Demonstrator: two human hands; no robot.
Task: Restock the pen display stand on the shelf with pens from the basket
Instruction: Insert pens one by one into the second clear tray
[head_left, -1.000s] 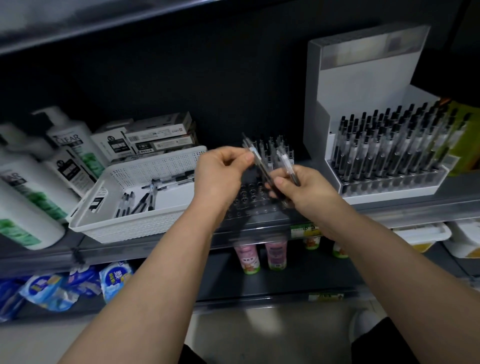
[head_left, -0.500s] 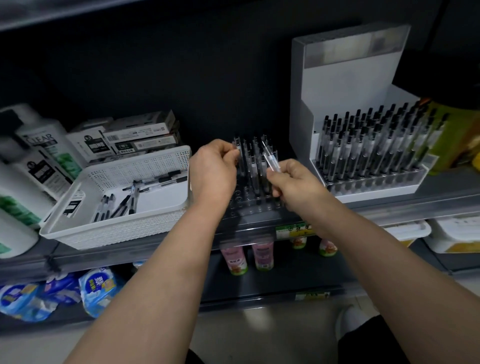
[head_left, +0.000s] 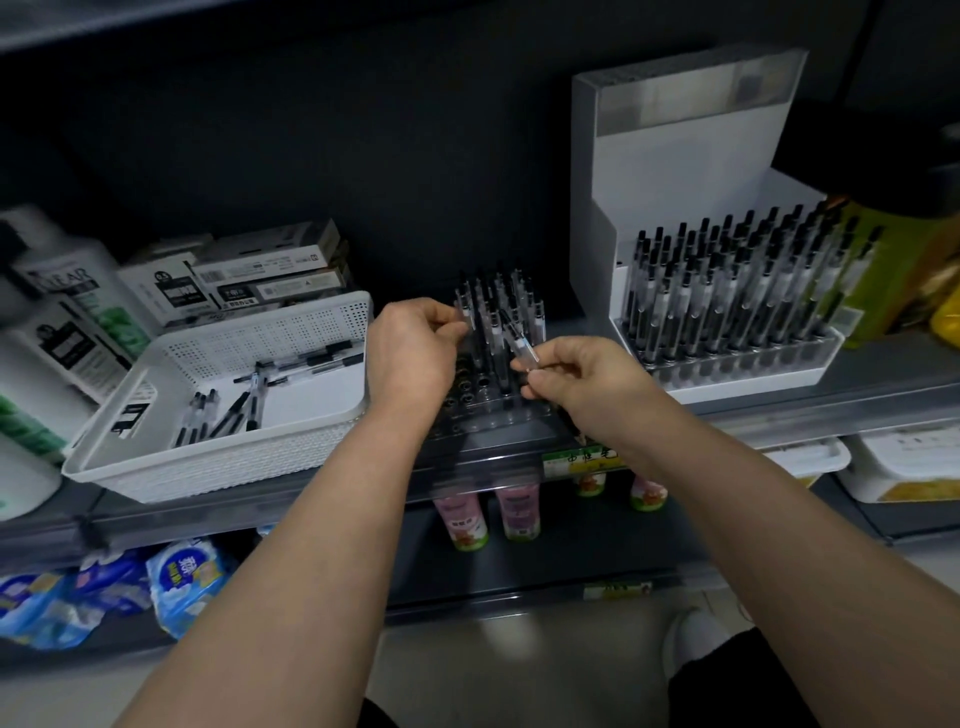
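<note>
Where clear pens (head_left: 519, 306) stand upright, dark stand (head_left: 483, 415), half filled.

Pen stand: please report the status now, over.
Left hand pinches an upright pen at the stand. Right hand grips a tilted pen. Front holes empty; more pens in basket. Nothing blocks.

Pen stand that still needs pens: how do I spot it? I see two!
Look along the grey shelf, between the white basket and the tall white display. The stand sits there, low and small. Unlike the packed white display, it is dark and its front holes are empty.
</note>
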